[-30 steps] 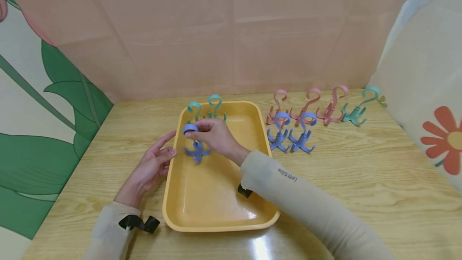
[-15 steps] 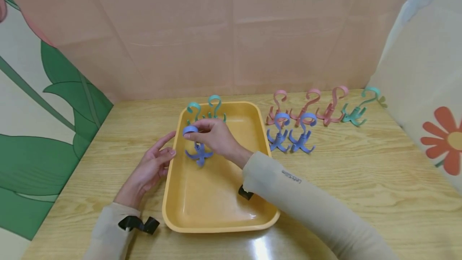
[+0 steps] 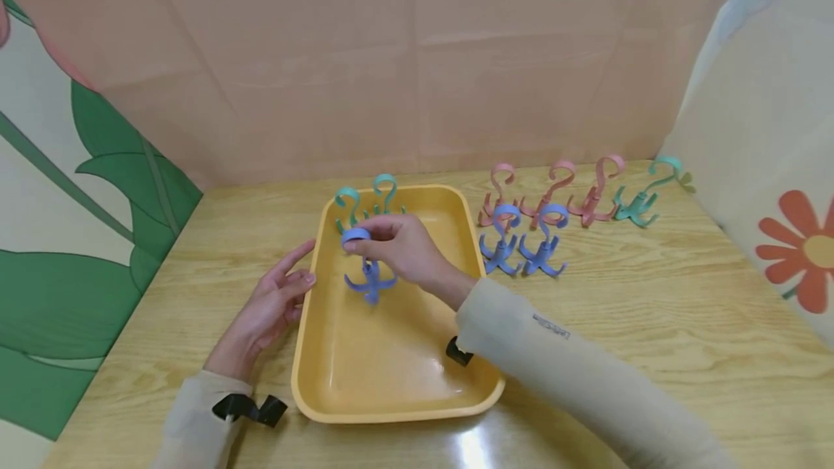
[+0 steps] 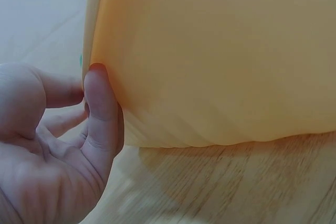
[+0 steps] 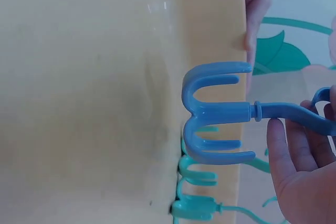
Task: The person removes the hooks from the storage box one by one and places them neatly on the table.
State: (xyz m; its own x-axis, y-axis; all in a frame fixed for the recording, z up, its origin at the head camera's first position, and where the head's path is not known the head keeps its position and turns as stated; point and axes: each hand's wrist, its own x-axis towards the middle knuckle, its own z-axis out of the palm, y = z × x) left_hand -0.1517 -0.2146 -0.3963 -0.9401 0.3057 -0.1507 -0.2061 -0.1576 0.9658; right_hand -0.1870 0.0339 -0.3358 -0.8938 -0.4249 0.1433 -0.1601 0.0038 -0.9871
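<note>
My right hand (image 3: 413,252) pinches the curled top of a blue four-pronged hanging hook (image 3: 371,281), which hangs upright with its prongs down over the left part of a yellow tray (image 3: 397,417). In the right wrist view the whole cluster of prongs on this blue hook (image 5: 220,111) shows against the tray's side. Two teal hooks (image 3: 347,201) stand at the tray's far left corner, partly behind that hand. My left hand (image 3: 267,310) grips the tray's left rim, its thumb on the rim and fingers against the outer wall (image 4: 210,51).
On the wooden table (image 3: 625,331), right of the tray, two more blue hooks (image 3: 542,252) stand close to its rim. Behind them is a row of three pink hooks (image 3: 593,201) and one teal hook (image 3: 637,201). A pink-beige sheet (image 3: 417,78) closes off the back.
My right hand has shifted a little to the right with the blue hook, whose prongs are now farther from the tray's left wall. The left hand stays at the rim.
</note>
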